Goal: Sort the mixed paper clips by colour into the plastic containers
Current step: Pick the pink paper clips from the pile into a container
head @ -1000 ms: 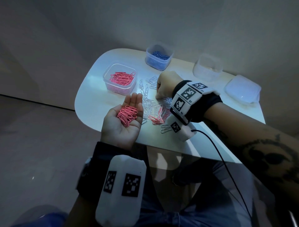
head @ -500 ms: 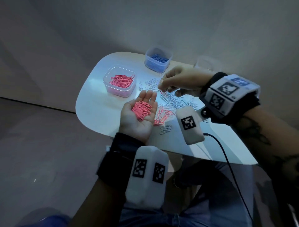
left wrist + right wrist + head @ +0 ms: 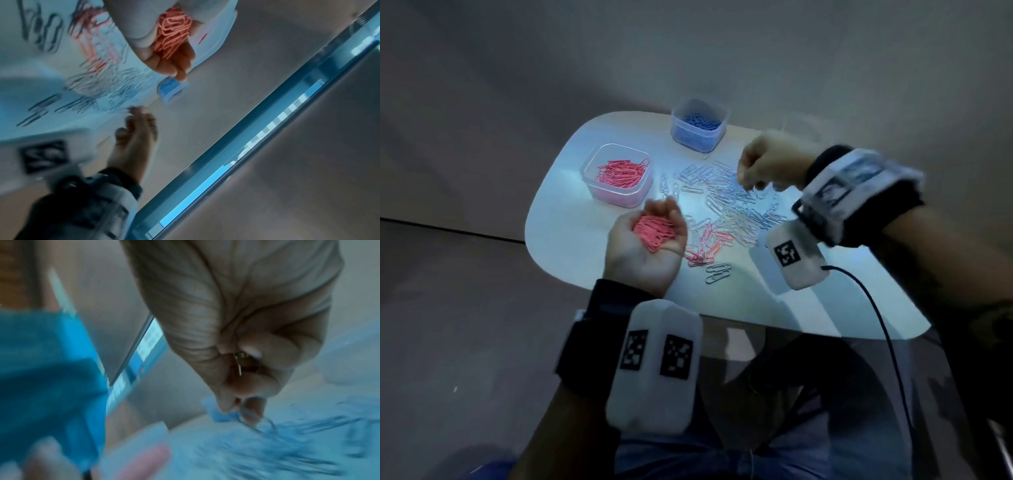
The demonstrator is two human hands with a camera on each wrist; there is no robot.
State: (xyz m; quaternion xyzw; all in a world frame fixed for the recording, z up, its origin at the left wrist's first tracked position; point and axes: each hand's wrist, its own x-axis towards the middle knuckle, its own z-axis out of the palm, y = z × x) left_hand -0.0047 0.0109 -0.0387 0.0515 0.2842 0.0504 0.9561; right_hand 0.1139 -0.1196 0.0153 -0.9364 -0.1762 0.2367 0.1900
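Note:
My left hand [image 3: 654,233] lies palm up over the table's near edge, fingers curled round a heap of pink clips [image 3: 655,230], also seen in the left wrist view as pink clips [image 3: 173,32]. My right hand [image 3: 767,164] hovers over the loose pile of silver clips [image 3: 729,202], fingers curled; in the right wrist view the fingertips [image 3: 252,412] pinch silver clips from the pile. A few pink clips [image 3: 705,245] lie loose on the table. The clear container with pink clips [image 3: 619,174] stands at the left, the container with blue clips [image 3: 698,125] behind.
The white rounded table [image 3: 565,233] ends just below my left wrist. A few silver clips [image 3: 717,272] lie apart near the front edge. A black cable [image 3: 883,329] runs from my right wrist unit across the table's near right corner.
My right hand has moved back and right over the silver pile and lifted. My left hand has curled its fingers round the pink clips.

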